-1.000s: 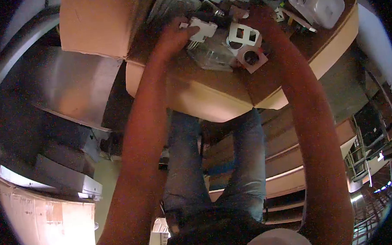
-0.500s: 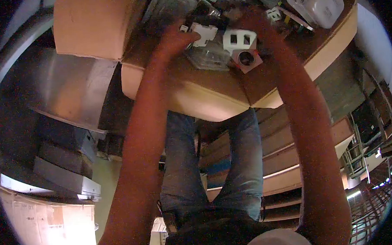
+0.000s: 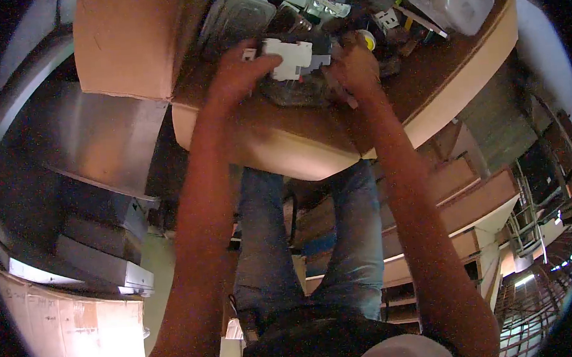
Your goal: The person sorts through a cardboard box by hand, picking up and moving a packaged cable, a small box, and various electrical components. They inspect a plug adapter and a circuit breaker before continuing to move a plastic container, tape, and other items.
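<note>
My left hand (image 3: 243, 73) is closed on a white plastic block with a stepped outline, which looks like a circuit breaker (image 3: 288, 59). The thumb presses on its near face. Just to the right, my right hand (image 3: 356, 66) has its fingers curled downward beside a small grey piece (image 3: 319, 61). What the right fingers grip is dark and blurred, so I cannot make it out. A clear plastic tray (image 3: 291, 94) lies beneath the block, in the cardboard box (image 3: 283, 136).
A clear plastic container (image 3: 240, 17) stands at the box's back left, and another container (image 3: 452, 1) at the back right. Loose parts lie between them, including a small white part (image 3: 386, 20) and a yellow round piece (image 3: 368, 40). A raised cardboard flap (image 3: 124, 47) borders the left side.
My right hand has come down and left, toward the circuit breaker. The white two-window plate and the square piece with a round hole no longer show clearly. My left hand still holds the breaker.
</note>
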A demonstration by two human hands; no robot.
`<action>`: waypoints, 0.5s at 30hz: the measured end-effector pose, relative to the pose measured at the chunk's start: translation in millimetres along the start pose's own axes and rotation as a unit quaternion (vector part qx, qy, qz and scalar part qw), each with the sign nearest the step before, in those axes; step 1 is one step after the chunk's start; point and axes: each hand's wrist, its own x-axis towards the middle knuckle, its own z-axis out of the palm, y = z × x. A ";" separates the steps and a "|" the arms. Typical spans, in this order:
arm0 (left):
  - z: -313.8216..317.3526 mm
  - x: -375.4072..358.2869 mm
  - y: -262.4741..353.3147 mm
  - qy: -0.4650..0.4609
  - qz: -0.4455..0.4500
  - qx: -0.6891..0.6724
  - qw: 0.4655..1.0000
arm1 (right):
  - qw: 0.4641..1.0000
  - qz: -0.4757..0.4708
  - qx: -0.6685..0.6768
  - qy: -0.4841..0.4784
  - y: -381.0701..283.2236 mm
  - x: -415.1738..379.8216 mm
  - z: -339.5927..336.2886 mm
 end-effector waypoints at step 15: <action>-15.2 -5.0 -7.9 -0.251 0.092 -0.618 0.739 | 0.682 0.238 0.683 0.102 -57.8 -45.8 -118.5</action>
